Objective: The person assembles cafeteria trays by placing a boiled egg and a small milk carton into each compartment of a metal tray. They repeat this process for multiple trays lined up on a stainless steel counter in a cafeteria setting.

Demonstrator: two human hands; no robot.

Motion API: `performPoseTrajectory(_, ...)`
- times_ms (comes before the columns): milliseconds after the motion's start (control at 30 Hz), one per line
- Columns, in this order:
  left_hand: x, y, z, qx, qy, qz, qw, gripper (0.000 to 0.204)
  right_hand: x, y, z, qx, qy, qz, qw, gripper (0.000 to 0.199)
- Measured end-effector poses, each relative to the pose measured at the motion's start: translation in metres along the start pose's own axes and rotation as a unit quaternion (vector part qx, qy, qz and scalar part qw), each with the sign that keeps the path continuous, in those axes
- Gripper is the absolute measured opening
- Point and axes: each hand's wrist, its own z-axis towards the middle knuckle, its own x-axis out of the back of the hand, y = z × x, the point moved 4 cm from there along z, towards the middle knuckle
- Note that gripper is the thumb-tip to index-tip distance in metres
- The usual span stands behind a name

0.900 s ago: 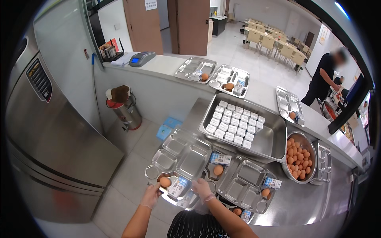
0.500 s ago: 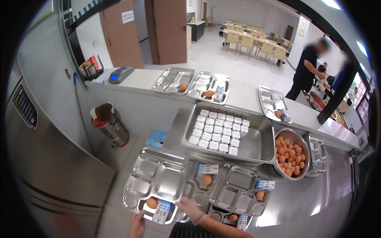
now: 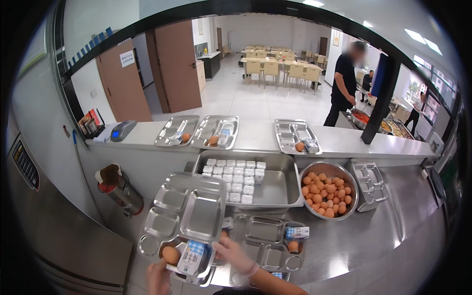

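Both my hands hold a steel compartment tray (image 3: pixel 200 212), tilted up in front of me. My left hand (image 3: pixel 158 276) grips its near left edge, and my right hand (image 3: pixel 236 253), in a clear glove, is closed on its right edge. In the tray's near compartment lie a brown egg (image 3: pixel 171 255) and a blue-and-white drink carton (image 3: pixel 191 257). Beside my right hand on the counter, another compartment tray (image 3: pixel 264 230) carries a carton (image 3: pixel 297 232) and an egg (image 3: pixel 293 246). The held tray partly hides another egg and carton.
A deep steel pan (image 3: pixel 285 183) holds rows of white cartons (image 3: pixel 236 177). Right of it stand a bowl of eggs (image 3: pixel 327 194) and a tray stack (image 3: pixel 368 182). Filled trays (image 3: pixel 215 130) line the ledge (image 3: pixel 255 142). A person (image 3: pixel 344 78) stands beyond it.
The held tray has risen and moved forward, now overlapping the pan's near left corner. Both hands keep their grip. My view has tilted up and turned right.
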Motion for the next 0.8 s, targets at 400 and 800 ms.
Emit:
performPoseTrajectory(400,-0.194,-0.076,0.157,0.032,-0.084,-0.055,0.994,0.006,0.166,-0.008,-0.123,0.073,0.301,0.051,0.950,0.022)
performPoseTrajectory(800,-0.349,-0.162,0.360,0.003,-0.057,-0.085,0.995,0.013,0.233,-0.009,-0.141,0.093,0.434,0.036,0.896,0.022)
